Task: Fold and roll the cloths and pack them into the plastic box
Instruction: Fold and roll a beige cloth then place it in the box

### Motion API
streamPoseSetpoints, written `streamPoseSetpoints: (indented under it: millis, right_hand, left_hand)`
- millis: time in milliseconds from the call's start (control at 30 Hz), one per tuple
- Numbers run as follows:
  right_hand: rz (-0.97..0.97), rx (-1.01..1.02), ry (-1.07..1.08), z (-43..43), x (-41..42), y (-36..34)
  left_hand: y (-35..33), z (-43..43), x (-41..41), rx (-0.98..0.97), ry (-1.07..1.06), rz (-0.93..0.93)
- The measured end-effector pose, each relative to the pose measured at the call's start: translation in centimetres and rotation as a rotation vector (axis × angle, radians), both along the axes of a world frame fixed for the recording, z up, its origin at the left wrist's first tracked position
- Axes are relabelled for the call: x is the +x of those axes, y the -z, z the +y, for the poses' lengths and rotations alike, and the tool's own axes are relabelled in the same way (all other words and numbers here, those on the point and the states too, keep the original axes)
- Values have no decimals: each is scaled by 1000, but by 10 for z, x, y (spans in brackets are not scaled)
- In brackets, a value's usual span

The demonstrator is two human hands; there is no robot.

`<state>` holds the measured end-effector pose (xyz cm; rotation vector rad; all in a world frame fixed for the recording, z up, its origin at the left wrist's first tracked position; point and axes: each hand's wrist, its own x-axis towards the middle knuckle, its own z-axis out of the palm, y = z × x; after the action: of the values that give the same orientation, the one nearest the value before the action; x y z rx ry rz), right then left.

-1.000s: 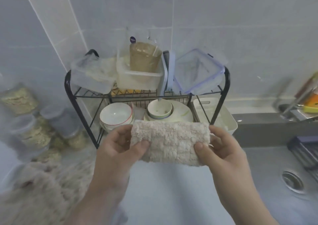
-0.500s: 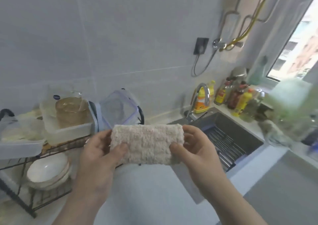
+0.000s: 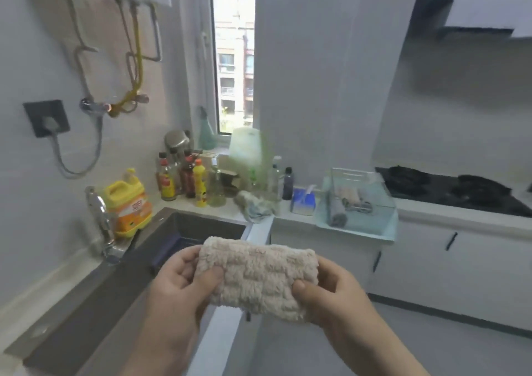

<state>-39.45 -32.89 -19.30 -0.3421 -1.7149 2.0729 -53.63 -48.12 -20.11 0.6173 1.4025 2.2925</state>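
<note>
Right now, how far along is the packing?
Done: a few rolled cloths lie in the box. In hand: left hand and right hand grip a folded beige cloth, well short of the box. Left: pack it; a crumpled rag by the sink looks unfolded.

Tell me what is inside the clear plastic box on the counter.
The plastic box holds a grey rolled cloth at its near left and a beige rolled cloth behind it. Whatever lies under them is covered; the right part is too blurred to tell.
</note>
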Motion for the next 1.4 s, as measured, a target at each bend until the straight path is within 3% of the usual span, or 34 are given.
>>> streamPoseSetpoints:
  millis: [433,767,967,1133,1400]
  right_hand:
    - [-3,-160,103,279,17,14]
    - [-81,-137,268,437,-52,13]
    - [-182,-108,196,534,-117,22]
    - [-261,-84,258,602,-158,28]
    - [-536,39,243,672,-163,42]
  left_hand:
    - [4,317,-30,-67,415,-118]
    - [14,485,-108,-121,482,-113]
    - [42,594,-185,-182,493,-122]
    - [48,674,-232,-304,514,-26]
    - [72,746,-228,-543,507,329]
